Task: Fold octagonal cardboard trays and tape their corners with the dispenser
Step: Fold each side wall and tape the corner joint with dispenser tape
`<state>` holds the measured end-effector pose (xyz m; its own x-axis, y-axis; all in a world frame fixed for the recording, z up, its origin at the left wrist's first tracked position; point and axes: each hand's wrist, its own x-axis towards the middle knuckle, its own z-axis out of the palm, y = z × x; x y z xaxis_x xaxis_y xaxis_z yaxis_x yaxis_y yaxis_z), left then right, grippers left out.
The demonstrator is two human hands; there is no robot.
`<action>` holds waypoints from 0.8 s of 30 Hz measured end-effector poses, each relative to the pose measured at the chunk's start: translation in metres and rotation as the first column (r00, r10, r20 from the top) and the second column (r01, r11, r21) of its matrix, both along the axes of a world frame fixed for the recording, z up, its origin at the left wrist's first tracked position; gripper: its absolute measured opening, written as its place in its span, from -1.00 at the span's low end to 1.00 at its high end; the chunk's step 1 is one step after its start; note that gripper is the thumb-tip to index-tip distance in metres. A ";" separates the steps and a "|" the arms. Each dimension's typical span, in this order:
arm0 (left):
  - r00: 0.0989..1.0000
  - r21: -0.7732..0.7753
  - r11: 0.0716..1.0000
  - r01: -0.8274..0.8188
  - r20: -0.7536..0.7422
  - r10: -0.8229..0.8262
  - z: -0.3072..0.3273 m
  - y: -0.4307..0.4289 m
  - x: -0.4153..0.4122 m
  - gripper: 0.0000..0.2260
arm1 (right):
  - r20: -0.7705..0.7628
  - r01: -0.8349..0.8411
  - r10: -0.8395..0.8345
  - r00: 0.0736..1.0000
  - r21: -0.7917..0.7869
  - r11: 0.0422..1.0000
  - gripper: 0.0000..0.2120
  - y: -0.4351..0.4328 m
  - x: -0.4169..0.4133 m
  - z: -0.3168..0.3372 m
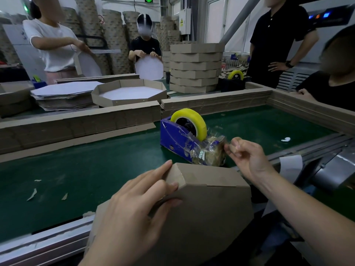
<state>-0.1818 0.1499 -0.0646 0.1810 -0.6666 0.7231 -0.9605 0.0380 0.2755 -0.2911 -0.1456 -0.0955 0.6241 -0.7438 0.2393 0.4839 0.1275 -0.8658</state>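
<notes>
Two hands at a green counter (76, 169), one holding a folded cardboard tray, the other at a tape dispenser.

The tray (201, 212) is plain brown cardboard with angled corners and short side walls folded up. It stands tilted on edge at the near rim of the counter, its underside facing the viewer. The left hand (132, 212) grips its upper left corner: the fingers (159, 185) curl over the folded wall, pressing two flaps together where they meet. Just behind the tray sits the blue tape dispenser (178, 139), wrapped in scraps of clear tape and carrying a yellow roll (199, 121). The right hand (247, 156) is beside the dispenser's front end, above the tray's top right edge and not touching it. Its thumb and forefinger are closed in a pinch on the loose end of tape (223, 145), which is slightly blurred.
</notes>
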 end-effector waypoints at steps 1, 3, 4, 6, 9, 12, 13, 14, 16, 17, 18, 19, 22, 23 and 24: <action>1.000 0.000 1.000 0.000 -0.001 0.000 0.001 0.000 0.000 -0.89 | -0.048 0.026 -0.027 0.998 -0.021 0.999 -0.72 -0.001 -0.001 -0.003; 1.000 -0.002 1.000 0.008 -0.010 -0.008 0.001 0.000 -0.001 -0.89 | -0.190 0.082 -0.108 0.976 -0.139 0.987 -0.63 -0.005 -0.006 -0.008; 1.000 -0.003 1.000 0.011 -0.013 -0.011 0.002 0.000 -0.002 -0.88 | -0.274 0.097 -0.165 0.947 -0.246 0.965 -0.61 -0.007 -0.009 -0.007; 1.000 0.000 1.000 0.011 -0.019 -0.011 0.002 0.001 -0.002 -0.87 | -0.406 0.099 -0.335 0.850 -0.501 0.859 -0.66 -0.010 -0.017 -0.002; 0.999 0.009 1.000 0.006 -0.045 -0.006 0.002 0.002 -0.002 -0.83 | -0.516 -0.003 -0.571 0.638 -0.744 0.669 -0.79 -0.013 -0.035 0.017; 0.997 0.006 1.000 0.011 -0.077 -0.011 0.002 0.003 -0.004 -0.81 | -0.599 -0.211 -0.569 0.563 -0.770 0.602 -0.86 -0.002 -0.049 0.052; 0.996 0.005 1.000 0.013 -0.086 -0.012 0.002 0.002 -0.004 -0.81 | -0.614 -0.273 -0.556 0.560 -0.771 0.576 -0.88 0.006 -0.050 0.066; 0.995 0.005 1.000 0.011 -0.098 -0.011 0.002 0.003 -0.005 -0.81 | -0.628 -0.329 -0.526 0.573 -0.764 0.555 -0.90 0.016 -0.050 0.081; 0.992 0.004 1.000 0.001 -0.122 0.000 0.003 0.004 -0.006 -0.80 | -0.665 -0.434 -0.395 0.634 -0.728 0.531 -0.92 0.038 -0.044 0.107; 0.992 0.004 1.000 -0.006 -0.128 0.006 0.003 0.004 -0.007 -0.80 | -0.684 -0.487 -0.310 0.661 -0.705 0.516 -0.92 0.051 -0.039 0.118; 0.992 0.005 1.000 -0.010 -0.130 0.011 0.003 0.004 -0.007 -0.80 | -0.698 -0.537 -0.221 0.681 -0.681 0.498 -0.91 0.063 -0.034 0.126; 0.991 0.007 1.000 -0.012 -0.132 0.013 0.003 0.005 -0.008 -0.80 | -0.710 -0.581 -0.123 0.694 -0.652 0.487 -0.91 0.074 -0.028 0.133; 0.991 0.010 1.000 -0.017 -0.135 0.018 0.004 0.005 -0.008 -0.79 | -0.737 -0.693 0.133 0.662 -0.535 0.483 -0.86 0.097 -0.007 0.141; 0.991 0.011 1.000 -0.019 -0.133 0.021 0.004 0.006 -0.008 -0.79 | -0.761 -0.728 0.170 0.626 -0.493 0.477 -0.85 0.101 0.001 0.139; 0.991 0.014 1.000 -0.022 -0.129 0.024 0.004 0.006 -0.009 -0.78 | -0.792 -0.762 0.187 0.582 -0.450 0.466 -0.84 0.103 0.008 0.137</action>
<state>-0.1903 0.1558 -0.0604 0.2873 -0.6699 0.6847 -0.9177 0.0124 0.3971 -0.2829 -0.0425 0.0413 0.9979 -0.0234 -0.0606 -0.0625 -0.5989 -0.7984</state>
